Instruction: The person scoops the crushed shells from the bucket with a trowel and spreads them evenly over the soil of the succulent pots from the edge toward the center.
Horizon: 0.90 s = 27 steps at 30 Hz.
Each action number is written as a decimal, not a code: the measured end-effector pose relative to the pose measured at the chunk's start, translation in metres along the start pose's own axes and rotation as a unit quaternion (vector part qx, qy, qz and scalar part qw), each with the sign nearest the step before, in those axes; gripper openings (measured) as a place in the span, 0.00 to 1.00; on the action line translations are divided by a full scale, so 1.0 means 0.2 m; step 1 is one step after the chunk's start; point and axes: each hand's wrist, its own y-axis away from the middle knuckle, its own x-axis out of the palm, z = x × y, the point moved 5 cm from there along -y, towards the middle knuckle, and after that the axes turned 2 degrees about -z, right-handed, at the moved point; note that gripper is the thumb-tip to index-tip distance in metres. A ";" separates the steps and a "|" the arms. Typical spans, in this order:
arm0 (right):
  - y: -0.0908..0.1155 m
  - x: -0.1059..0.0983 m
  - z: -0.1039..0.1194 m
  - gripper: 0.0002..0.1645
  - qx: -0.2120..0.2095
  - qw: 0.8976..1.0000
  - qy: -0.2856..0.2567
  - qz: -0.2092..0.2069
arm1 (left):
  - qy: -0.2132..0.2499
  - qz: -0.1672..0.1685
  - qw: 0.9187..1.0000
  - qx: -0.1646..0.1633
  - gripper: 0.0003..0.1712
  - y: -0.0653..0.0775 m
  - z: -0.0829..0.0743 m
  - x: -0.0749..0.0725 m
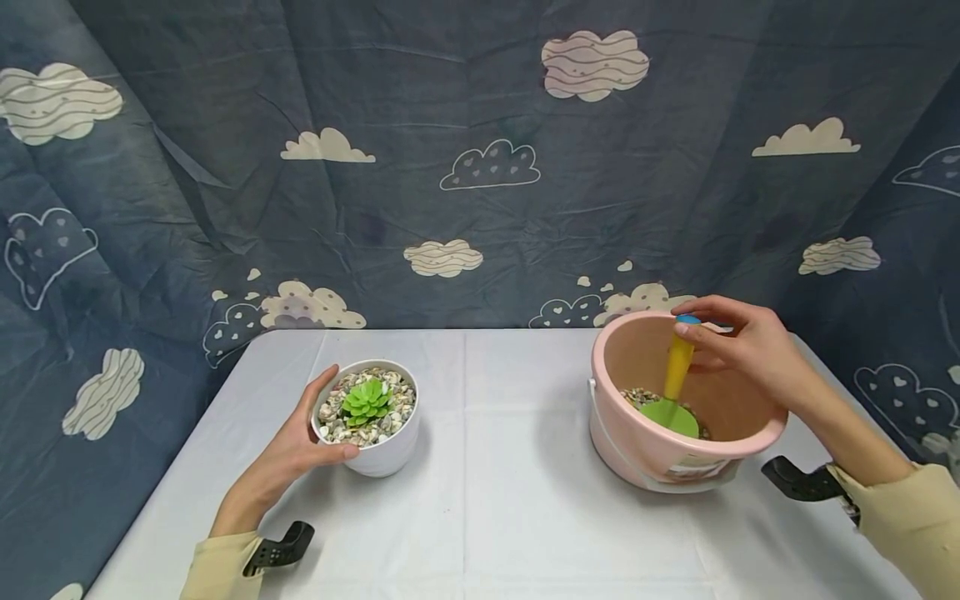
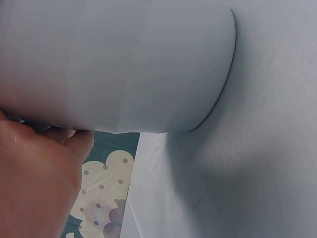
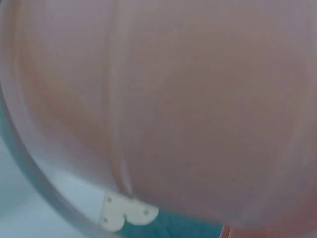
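On the left of the table stands a white pot [image 1: 390,446] filled with pebbles [image 1: 347,421], a green succulent [image 1: 367,402] in its middle. My left hand [image 1: 288,446] holds the pot from its left side, thumb at the near rim and fingers around the far side; the left wrist view shows the pot's wall [image 2: 124,64] close up. At the right, a pink bucket [image 1: 637,446] has pebbles at its bottom. My right hand [image 1: 738,346] grips the yellow handle of a small green shovel [image 1: 678,367], whose blade is down inside the bucket. Only the bucket's wall [image 3: 198,99] fills the right wrist view.
A white cloth covers the table [image 1: 495,500], with bare cloth between pot and bucket. The bucket's white handle [image 1: 626,454] hangs down its near side. Behind stands a dark curtain [image 1: 450,100] with cloud prints.
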 end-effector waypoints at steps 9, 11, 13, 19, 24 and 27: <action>-0.03 -0.05 -0.06 0.21 -0.024 0.999 0.049 -0.005 | -0.006 0.000 1.000 -0.001 0.63 0.00 0.00 0.00; -0.04 -0.05 -0.06 0.21 -0.024 0.998 0.059 -0.009 | -0.005 0.000 1.000 0.000 0.63 0.00 0.00 0.00; -0.05 -0.05 -0.06 0.21 -0.020 0.998 0.067 -0.011 | -0.005 0.000 1.000 0.001 0.63 -0.01 0.00 0.00; -0.07 -0.08 -0.07 0.23 -0.003 0.994 0.112 -0.014 | -0.013 -0.001 1.000 0.001 0.63 -0.03 0.00 -0.01; -0.12 -0.08 -0.12 0.24 0.012 0.995 0.097 0.009 | -0.011 -0.002 1.000 0.004 0.63 -0.02 -0.01 -0.01; -0.14 -0.06 -0.16 0.23 0.025 0.998 0.053 0.039 | -0.014 -0.002 1.000 0.003 0.63 -0.01 0.00 0.00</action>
